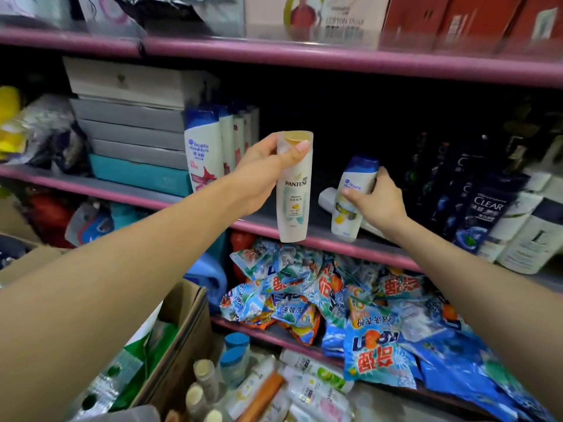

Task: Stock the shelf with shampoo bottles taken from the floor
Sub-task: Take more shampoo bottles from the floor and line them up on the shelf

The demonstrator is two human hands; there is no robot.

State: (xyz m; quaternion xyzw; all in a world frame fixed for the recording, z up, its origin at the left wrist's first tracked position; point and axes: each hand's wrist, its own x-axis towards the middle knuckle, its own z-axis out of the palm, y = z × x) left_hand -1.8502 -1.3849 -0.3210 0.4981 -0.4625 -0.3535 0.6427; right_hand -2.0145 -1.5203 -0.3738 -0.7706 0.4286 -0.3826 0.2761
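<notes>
Head view: at centre frame the left hand [259, 175] grips a Pantene bottle [293, 190] by its neck, fingers [300, 147] curled round just under the gold cap, the bottle hanging upright with its base just in front of the pink shelf edge [350, 246]. Right of centre, the right hand [376, 202] wraps a white bottle [353, 199] with a blue cap, tilted, its base on the shelf; a second white bottle [327, 197] lies flat behind it. A blue-capped row [213, 144] stands to the left, dark Clear bottles [484, 208] to the right. More bottles sit in the floor pile [253, 382] at lower centre.

Risks, as I judge them: the high neck grip lets the Pantene swing and catch the shelf lip; the tilted bottle may topple once released, since it leans near the lying one; crowding the gap could knock the neighbours.
</notes>
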